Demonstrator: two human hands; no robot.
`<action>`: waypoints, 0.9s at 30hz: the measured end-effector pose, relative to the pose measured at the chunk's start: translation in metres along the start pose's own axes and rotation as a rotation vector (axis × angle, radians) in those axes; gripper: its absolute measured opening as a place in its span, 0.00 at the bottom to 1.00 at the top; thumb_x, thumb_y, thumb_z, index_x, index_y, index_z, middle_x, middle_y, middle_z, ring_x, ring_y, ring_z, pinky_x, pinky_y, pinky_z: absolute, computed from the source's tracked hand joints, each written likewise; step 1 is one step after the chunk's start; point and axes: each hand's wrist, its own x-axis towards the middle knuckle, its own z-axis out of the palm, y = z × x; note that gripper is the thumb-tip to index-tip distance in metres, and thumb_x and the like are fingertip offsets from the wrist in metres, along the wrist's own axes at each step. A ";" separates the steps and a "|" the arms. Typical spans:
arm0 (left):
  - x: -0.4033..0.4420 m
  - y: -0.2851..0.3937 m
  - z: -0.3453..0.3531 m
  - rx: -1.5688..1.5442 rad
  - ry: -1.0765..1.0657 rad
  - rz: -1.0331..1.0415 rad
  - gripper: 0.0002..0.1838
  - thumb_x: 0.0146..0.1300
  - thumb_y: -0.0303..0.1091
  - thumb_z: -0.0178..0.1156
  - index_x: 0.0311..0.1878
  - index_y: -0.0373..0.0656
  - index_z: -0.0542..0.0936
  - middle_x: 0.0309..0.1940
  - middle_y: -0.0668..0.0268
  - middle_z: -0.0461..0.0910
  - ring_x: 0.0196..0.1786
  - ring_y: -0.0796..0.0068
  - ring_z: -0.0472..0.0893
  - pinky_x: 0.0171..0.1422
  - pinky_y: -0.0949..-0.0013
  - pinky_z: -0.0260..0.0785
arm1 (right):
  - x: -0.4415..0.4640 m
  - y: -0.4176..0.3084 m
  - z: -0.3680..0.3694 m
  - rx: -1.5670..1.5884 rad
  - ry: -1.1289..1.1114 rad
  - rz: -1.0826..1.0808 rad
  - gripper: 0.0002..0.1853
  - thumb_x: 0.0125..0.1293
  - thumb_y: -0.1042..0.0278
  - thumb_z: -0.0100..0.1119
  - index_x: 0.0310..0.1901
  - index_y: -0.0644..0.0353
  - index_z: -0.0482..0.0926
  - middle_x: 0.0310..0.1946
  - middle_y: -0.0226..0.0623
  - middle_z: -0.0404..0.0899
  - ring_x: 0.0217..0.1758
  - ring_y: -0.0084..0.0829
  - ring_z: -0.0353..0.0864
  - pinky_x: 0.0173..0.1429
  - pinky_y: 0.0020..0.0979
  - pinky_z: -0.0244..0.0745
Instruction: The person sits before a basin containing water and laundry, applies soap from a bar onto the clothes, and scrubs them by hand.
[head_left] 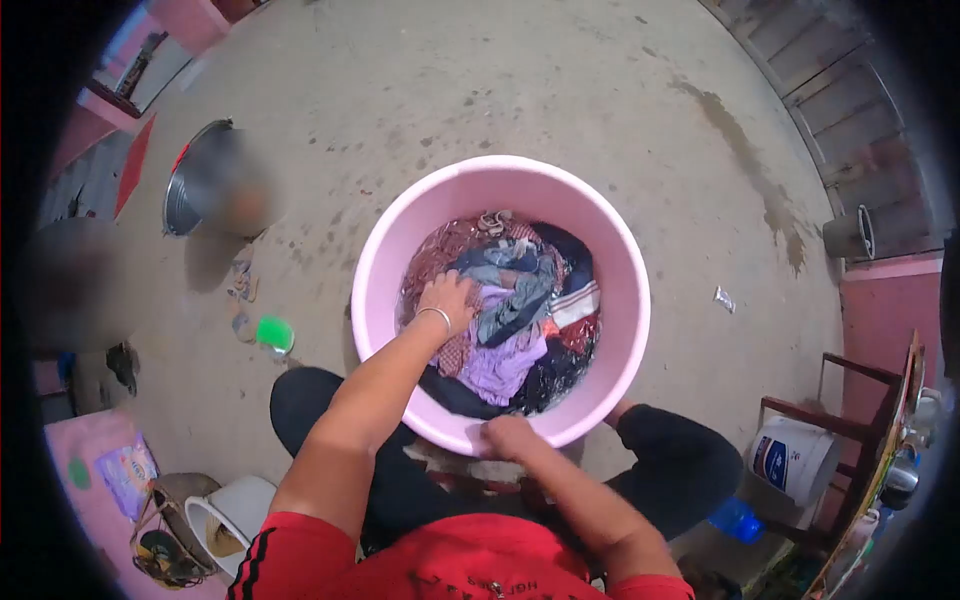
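Observation:
A large pink tub (378, 270) stands on the floor between my knees. It holds water and a heap of wet clothes, with a lilac garment (500, 370), a grey-blue garment (515, 305) and a white-striped cloth (575, 305) among them. My left hand (447, 300), with a bangle at the wrist, reaches over the near left side and rests on the clothes, fingers spread and touching them. At the near rim my right hand (508, 438) is closed over the tub's edge. Its fingertips are partly hidden.
A dark metal bucket (185, 195) stands at the far left, beside a blurred area. Slippers (242, 280) and a green-and-white item (275, 335) lie left of the tub. A white bucket (795, 460) and wooden rack (870, 430) are at right. A small packet (724, 299) lies on the floor.

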 end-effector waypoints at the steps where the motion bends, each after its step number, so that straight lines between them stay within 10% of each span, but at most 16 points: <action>1: 0.013 -0.008 0.003 0.001 0.017 0.011 0.36 0.56 0.52 0.59 0.66 0.48 0.64 0.69 0.50 0.54 0.72 0.49 0.53 0.72 0.53 0.51 | 0.014 0.018 -0.029 0.224 -0.110 0.072 0.11 0.51 0.59 0.60 0.34 0.54 0.82 0.35 0.37 0.83 0.38 0.39 0.82 0.50 0.45 0.73; 7: 0.075 -0.037 0.011 0.116 0.002 -0.079 0.59 0.45 0.69 0.62 0.74 0.54 0.44 0.74 0.54 0.40 0.76 0.49 0.39 0.73 0.39 0.36 | 0.128 0.144 -0.182 -0.292 0.611 0.147 0.41 0.48 0.42 0.64 0.64 0.49 0.65 0.65 0.43 0.61 0.68 0.49 0.57 0.67 0.65 0.45; 13: 0.097 -0.014 0.033 -0.006 -0.065 -0.247 0.63 0.37 0.68 0.67 0.74 0.54 0.46 0.73 0.51 0.46 0.74 0.49 0.47 0.70 0.39 0.46 | 0.191 0.183 -0.169 -0.155 0.174 0.365 0.48 0.42 0.35 0.67 0.62 0.51 0.60 0.66 0.48 0.59 0.64 0.50 0.66 0.60 0.55 0.66; 18: 0.099 -0.015 0.051 -0.164 -0.052 -0.198 0.47 0.41 0.58 0.69 0.61 0.43 0.63 0.54 0.50 0.72 0.58 0.51 0.73 0.58 0.53 0.67 | 0.174 0.184 -0.131 0.153 0.262 0.364 0.37 0.49 0.45 0.63 0.56 0.60 0.62 0.38 0.55 0.80 0.44 0.51 0.81 0.49 0.45 0.74; 20: 0.083 -0.010 0.054 -0.222 -0.038 -0.124 0.39 0.43 0.54 0.68 0.56 0.43 0.66 0.39 0.50 0.80 0.44 0.50 0.80 0.49 0.54 0.72 | 0.146 0.169 -0.126 0.279 0.251 0.379 0.37 0.51 0.43 0.61 0.55 0.61 0.62 0.35 0.56 0.80 0.43 0.53 0.80 0.48 0.47 0.74; 27: -0.003 0.023 0.051 -0.189 -0.183 -0.017 0.30 0.44 0.49 0.68 0.47 0.44 0.68 0.34 0.53 0.82 0.40 0.52 0.82 0.45 0.56 0.74 | 0.057 0.102 -0.077 0.425 0.131 0.481 0.43 0.50 0.39 0.59 0.59 0.66 0.60 0.33 0.55 0.81 0.41 0.52 0.81 0.48 0.46 0.75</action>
